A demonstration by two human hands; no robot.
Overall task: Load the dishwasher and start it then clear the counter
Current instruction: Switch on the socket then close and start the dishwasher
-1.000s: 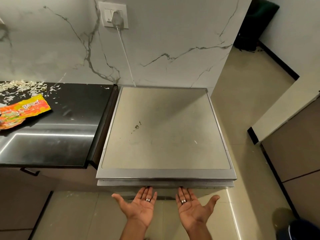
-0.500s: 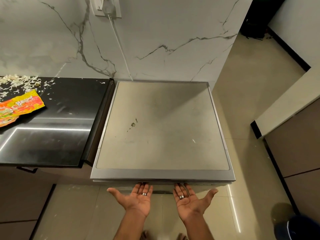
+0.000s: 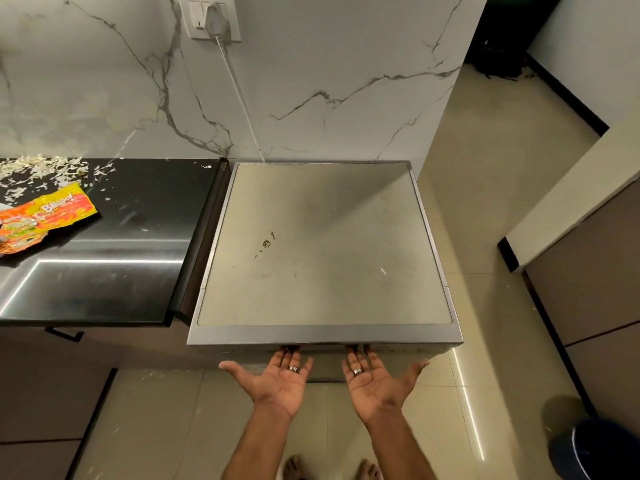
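Dishwasher [image 3: 322,251] front lip above fingertips; left hand [image 3: 277,379], right hand [image 3: 375,379] palms-up, fingers straight, tips hidden beneath.

Dishwasher [image 3: 323,251]: against wall, right of counter [image 3: 104,271], touching it.
Wrapper [image 3: 43,218]: on counter, left end; scraps [image 3: 41,171] behind it.
Socket [image 3: 213,17]: on wall, behind dishwasher.
Hands: left hand [image 3: 277,379], right hand [image 3: 377,379], side by side under dishwasher's front edge.
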